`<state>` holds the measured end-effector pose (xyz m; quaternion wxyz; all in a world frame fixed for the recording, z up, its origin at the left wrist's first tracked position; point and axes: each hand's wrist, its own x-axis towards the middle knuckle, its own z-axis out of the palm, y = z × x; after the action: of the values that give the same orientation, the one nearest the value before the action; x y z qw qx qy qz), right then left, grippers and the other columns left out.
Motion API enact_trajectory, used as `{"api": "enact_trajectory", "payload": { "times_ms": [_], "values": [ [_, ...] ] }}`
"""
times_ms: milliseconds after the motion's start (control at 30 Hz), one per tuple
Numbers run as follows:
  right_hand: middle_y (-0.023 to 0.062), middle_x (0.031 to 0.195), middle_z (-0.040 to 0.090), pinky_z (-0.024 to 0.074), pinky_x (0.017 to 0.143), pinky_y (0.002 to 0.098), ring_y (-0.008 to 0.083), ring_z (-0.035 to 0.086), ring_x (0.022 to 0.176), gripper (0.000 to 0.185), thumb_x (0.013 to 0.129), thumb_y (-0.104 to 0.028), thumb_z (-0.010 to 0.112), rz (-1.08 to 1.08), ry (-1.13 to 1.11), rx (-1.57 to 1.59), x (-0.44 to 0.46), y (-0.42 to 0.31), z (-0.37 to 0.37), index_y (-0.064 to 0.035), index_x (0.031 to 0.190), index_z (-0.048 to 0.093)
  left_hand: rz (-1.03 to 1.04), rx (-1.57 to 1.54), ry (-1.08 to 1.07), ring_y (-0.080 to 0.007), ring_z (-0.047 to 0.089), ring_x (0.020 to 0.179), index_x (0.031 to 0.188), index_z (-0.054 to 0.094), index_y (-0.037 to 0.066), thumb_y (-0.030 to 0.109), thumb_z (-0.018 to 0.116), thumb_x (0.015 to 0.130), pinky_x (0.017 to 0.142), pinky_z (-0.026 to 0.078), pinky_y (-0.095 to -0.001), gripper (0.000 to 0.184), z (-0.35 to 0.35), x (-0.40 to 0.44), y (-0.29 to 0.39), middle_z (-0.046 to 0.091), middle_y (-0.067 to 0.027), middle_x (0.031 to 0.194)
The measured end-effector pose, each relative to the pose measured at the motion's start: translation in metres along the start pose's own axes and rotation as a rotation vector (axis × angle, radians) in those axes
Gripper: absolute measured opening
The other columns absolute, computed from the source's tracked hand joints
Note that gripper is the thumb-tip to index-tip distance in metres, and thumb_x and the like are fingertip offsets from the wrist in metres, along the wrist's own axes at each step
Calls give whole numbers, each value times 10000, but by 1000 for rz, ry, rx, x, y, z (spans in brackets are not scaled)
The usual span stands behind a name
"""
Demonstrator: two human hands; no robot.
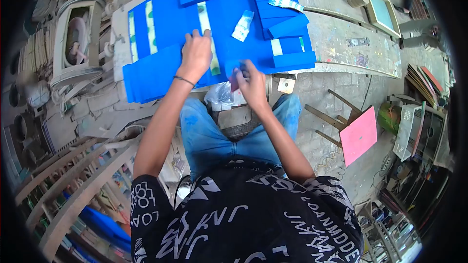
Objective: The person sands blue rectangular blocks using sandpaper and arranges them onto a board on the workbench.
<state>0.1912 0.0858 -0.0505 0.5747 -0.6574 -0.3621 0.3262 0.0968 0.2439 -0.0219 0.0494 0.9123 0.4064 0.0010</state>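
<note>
Blue boards or sheets (168, 24) lie on a worktable in front of me, with pale green-patterned strips (150, 27) running across them. My left hand (197, 54) rests on the blue surface, fingers stretched forward and slightly apart, beside another pale strip (215, 65). Close to the near edge, my right hand (251, 85) is closed with thumb and fingers pinched on a small dark-red piece (234, 82); its exact kind is unclear. Two crumpled white-and-blue printed scraps, one nearer (243, 26) and one farther (285, 3), lie on the blue boards.
Between my knees hangs a clear plastic bag (222, 96). A pink-topped stool (359, 136) lies tipped on the floor at right. Wooden frames (80, 39) stand at left, and a framed panel (381, 10) lies at the table's far right. Slatted wood (87, 199) is at lower left.
</note>
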Motion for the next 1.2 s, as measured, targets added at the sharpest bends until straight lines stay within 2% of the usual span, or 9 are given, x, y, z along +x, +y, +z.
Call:
{"api": "enact_trajectory", "payload": {
  "times_ms": [67, 200, 300, 500, 567, 733, 967, 1133, 1200],
  "values": [
    [215, 777, 656, 509, 609, 385, 313, 677, 675, 203, 855, -39, 569, 54, 28, -116, 21, 2, 9, 21, 1050, 570, 57, 93, -10, -426, 539, 959, 1026, 588, -20, 114, 583, 832, 807, 476, -472, 235, -11, -3, -12, 570, -258, 996],
    [209, 869, 672, 532, 676, 356, 311, 687, 764, 278, 841, -34, 591, 157, -85, -388, 50, 1, 32, 9, 1113, 547, 84, -64, 89, -424, 521, 961, 1027, 591, -35, 178, 602, 855, 872, 433, -481, 275, -65, -37, -20, 558, -277, 1026],
    [245, 930, 640, 493, 704, 516, 426, 621, 829, 365, 809, -41, 580, 47, -23, -496, 62, 6, 51, -17, 1166, 507, -10, -375, 84, -411, 514, 984, 956, 600, -41, 159, 617, 843, 879, 431, -463, 230, -114, -88, -27, 565, -245, 1010],
    [255, 961, 629, 504, 748, 516, 447, 616, 844, 489, 759, 17, 561, 80, -256, -575, 65, 2, 82, -35, 1239, 479, -121, -691, -151, -408, 579, 906, 994, 594, -26, 151, 593, 874, 800, 462, -453, 214, -146, -197, -42, 597, -242, 961],
    [260, 951, 627, 506, 757, 513, 453, 616, 844, 542, 746, 32, 556, 64, -336, -583, 64, -2, 87, -42, 1275, 461, -273, -826, -359, -403, 611, 839, 984, 593, -32, 170, 600, 880, 749, 475, -435, 228, -146, -221, -48, 625, -243, 917],
    [283, 1072, 590, 492, 838, 488, 429, 581, 999, 734, 697, 23, 590, 95, -357, -597, 82, -6, 84, -102, 1386, 373, -402, -843, -427, -367, 642, 809, 980, 598, -26, 177, 588, 893, 727, 491, -404, 220, -134, -254, -62, 651, -226, 894],
    [270, 1074, 606, 500, 873, 449, 420, 591, 1017, 682, 702, 27, 590, 67, -574, -693, 104, 22, 93, -150, 1345, 450, -461, -905, -376, -308, 669, 785, 987, 600, 1, 170, 573, 913, 699, 501, -368, 187, -114, -289, -79, 663, -194, 846],
    [245, 1094, 620, 497, 877, 452, 400, 610, 1003, 600, 710, -3, 595, 157, -498, -680, 101, 7, 95, -128, 1291, 507, -420, -906, -431, -207, 669, 783, 1010, 590, 1, 185, 549, 940, 721, 502, -322, 201, -110, -291, -88, 668, -136, 838],
    [241, 1141, 604, 508, 883, 442, 394, 600, 1044, 615, 746, 16, 583, 214, -496, -701, 100, 6, 97, -153, 1328, 482, -435, -897, -454, -217, 673, 794, 1022, 593, 3, 187, 551, 940, 741, 503, -327, 205, -110, -287, -95, 674, -144, 852]
  ]
}}
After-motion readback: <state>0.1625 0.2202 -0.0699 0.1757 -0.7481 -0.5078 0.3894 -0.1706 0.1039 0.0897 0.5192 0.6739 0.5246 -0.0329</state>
